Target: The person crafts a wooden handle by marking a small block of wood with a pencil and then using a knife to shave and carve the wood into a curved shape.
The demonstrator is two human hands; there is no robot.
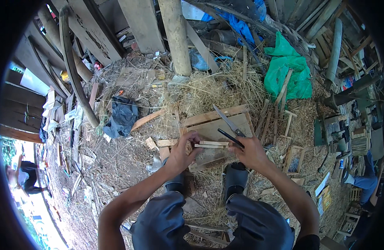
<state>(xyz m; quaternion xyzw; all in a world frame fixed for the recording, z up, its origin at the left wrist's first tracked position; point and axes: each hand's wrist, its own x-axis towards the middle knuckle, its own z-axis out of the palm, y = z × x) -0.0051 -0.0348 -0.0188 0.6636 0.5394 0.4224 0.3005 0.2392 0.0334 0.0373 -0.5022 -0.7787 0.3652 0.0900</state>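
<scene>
Two thin pale wooden strips [213, 144] lie side by side between my hands, running left to right. My left hand [181, 155] pinches their left ends between thumb and fingers. At the right ends, my right hand [252, 154] is closed on them too. A slim black pen-like tool [229, 137] also sticks out of that hand, pointing up and left. Just beyond, a long metal blade [226, 118] with a grey handle rests on a low wooden board [205, 128]; whether it is a saw or a knife is unclear.
Straw and wood scraps litter the ground. A wooden post [175, 39] stands ahead, with a green plastic sheet [288, 75] to its right. A black plastic bag [122, 116] lies at left, a small wooden box [294, 160] at right. Other people are at both edges.
</scene>
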